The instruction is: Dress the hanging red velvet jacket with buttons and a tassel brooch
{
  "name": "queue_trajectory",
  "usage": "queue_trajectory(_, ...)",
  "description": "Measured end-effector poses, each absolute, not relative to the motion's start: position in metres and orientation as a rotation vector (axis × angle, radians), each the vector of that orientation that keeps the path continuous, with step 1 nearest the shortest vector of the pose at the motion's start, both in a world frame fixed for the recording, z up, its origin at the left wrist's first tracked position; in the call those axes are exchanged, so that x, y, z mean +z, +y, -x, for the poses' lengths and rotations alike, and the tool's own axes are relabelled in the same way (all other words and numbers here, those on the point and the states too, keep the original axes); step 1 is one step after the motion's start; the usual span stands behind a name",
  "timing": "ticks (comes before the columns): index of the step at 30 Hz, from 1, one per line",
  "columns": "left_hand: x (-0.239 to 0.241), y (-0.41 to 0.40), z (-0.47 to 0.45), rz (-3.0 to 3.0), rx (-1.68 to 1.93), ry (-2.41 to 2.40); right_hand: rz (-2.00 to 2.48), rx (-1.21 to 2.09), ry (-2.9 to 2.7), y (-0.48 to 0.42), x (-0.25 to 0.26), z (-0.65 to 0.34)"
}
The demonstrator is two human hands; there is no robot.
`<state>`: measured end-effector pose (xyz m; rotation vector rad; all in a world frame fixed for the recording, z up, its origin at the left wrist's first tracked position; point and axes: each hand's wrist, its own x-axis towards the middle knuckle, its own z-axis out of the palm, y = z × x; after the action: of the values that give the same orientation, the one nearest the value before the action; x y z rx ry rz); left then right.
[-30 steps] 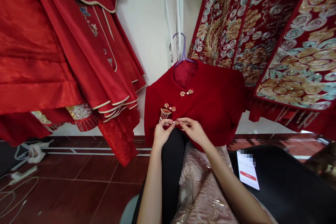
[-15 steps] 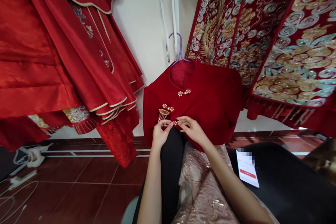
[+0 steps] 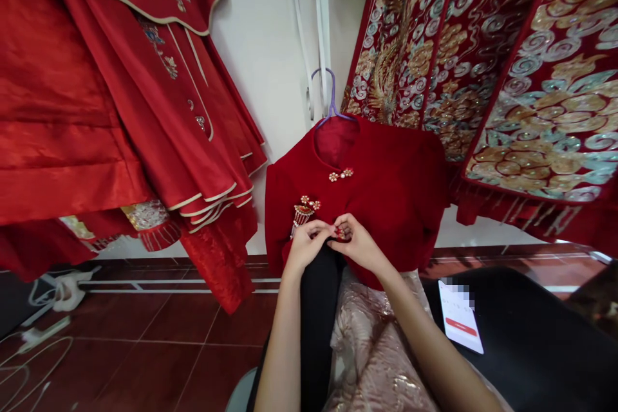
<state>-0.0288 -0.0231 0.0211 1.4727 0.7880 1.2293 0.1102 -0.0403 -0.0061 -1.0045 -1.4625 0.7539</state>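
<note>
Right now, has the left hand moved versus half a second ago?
Yes, rightward. Judged against the purple hanger, the left hand has shifted slightly right in the view.

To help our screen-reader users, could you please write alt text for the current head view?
Left hand and right hand finger a beaded ornament on a red jacket on a purple hanger. Red garments flank it; a phone lies at right.

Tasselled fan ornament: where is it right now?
In the head view, the tasselled fan ornament sits toward picture-left on the red jacket, just above the left hand.
</note>
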Motion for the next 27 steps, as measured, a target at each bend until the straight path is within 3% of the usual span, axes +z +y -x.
queue_trajectory(4, 0.040, -0.008, -0.007, -0.796, 1.700, 0.699, 0.948, 0.598, -1.349, -0.048, 0.012, -0.127)
queue_trajectory(9, 0.032, 0.014, -0.019, -0.152, 1.654, 0.502, 0.853, 0.587, -1.235, -0.058, 0.030, -0.143)
queue_trajectory(27, 0.022, 0.007, -0.017, -0.472, 1.640, 0.634, 0.856, 0.666, -1.355, -0.061, 0.029, -0.134)
